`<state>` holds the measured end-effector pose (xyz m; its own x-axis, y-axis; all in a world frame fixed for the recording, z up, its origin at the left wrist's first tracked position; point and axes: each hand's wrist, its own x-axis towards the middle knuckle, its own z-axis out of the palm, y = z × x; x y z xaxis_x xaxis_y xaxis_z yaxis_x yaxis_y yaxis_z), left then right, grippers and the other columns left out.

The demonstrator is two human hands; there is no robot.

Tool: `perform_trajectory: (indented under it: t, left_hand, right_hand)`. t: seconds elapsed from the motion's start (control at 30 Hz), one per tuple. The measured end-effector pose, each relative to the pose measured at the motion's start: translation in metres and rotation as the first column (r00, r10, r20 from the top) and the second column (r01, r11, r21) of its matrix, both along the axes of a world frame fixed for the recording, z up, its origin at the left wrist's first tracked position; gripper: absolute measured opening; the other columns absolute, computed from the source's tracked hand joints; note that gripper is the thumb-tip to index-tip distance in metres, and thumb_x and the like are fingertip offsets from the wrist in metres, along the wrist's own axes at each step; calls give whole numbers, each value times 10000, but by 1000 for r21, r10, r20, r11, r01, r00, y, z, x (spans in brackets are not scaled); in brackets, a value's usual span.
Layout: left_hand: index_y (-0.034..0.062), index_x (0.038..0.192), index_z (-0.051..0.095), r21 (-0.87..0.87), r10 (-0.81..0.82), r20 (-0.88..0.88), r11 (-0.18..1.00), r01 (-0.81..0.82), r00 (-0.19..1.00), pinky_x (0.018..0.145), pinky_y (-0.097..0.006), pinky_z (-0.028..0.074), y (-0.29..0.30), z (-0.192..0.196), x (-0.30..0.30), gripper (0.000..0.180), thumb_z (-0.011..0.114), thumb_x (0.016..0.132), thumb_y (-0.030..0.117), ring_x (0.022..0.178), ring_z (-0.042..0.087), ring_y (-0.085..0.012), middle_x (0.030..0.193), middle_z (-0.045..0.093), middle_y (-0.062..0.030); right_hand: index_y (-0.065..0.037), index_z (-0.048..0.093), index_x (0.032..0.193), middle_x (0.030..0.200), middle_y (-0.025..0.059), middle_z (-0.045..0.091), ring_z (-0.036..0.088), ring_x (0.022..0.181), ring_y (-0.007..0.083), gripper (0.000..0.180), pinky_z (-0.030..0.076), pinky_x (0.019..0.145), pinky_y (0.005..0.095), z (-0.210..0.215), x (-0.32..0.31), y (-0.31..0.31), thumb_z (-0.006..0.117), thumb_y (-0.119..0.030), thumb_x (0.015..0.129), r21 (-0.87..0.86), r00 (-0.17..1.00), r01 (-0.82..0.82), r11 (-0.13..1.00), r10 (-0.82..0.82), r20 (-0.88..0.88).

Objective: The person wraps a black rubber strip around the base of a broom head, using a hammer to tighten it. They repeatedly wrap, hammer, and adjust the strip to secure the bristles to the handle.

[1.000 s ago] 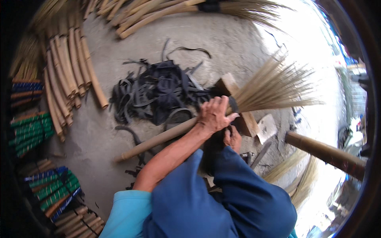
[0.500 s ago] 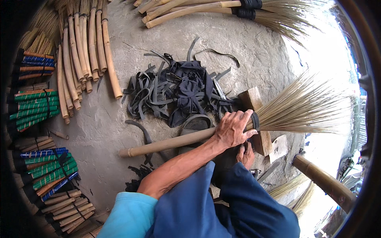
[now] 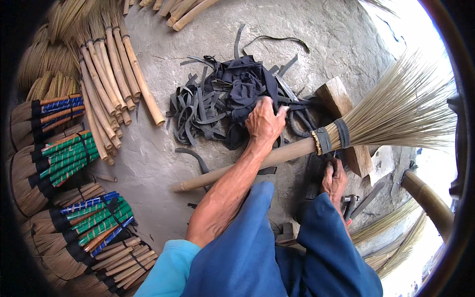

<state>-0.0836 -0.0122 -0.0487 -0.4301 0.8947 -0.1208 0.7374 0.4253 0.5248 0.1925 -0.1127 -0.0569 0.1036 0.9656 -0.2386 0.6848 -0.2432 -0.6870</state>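
1. Left hand: fingers spread and curled down onto the heap of black strips, touching the nearest strips at the heap's near edge; no strip is clearly pinched yet.
2. Right hand: low beside the right knee, just under the broom; fingers bent around something small and dark. Whether it grips a tool cannot be told.
3. Broom: lies across the floor in front of the person, pale stick end toward the left, bristle fan toward the right edge. Two black bands bind the neck where stick meets bristles. Its neck rests over a wooden block.
4. Strips: loose tangle of dark bands, middle of the floor, just beyond the stick.
5. Bare sticks: row laid side by side, far left of the floor; more at the far edge.
6. Finished brooms: stacked along the left edge, handles wrapped in green, blue and orange.
7. Thick pole: right edge, apart from the hands.
8. Handling note, as judgement: single out one strip from the tangle with thumb and forefinger, draw it free slowly so neighbours do not follow, and keep the broom's neck seated on the block so it does not roll.
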Motion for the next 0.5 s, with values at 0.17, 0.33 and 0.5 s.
perform_trajectory:
  t: [0.17,0.33,0.5]
  left_hand:
    - [53,962,653,325,-183,204,939,110,962,742,-520,534,-5,53,21,212,757,1012,232,845,670,-410,926,643,-178]
    - [68,1004,715,399,-678,489,733,551,549,864,-508,558,-42,109,70,186,761,941,236,943,693,-410,945,688,-177]
    - [36,939,696,267,-631,771,436,860,81,791,-542,577,-68,133,88,220,792,895,229,909,743,-450,893,742,-219]
  right_hand:
    - [-34,716,1197,971,204,731,724,872,355,210,571,815,448,-4,0,0,619,-156,1056,-15,1000,16,1000,-16,-6]
    - [-20,715,1228,1021,95,766,732,939,239,246,591,865,411,13,3,5,662,-175,1044,-20,902,1,1000,-10,-432]
    - [-49,673,1326,951,71,759,676,723,108,425,577,689,230,61,6,27,636,-429,1139,-557,661,-59,829,-385,-644]
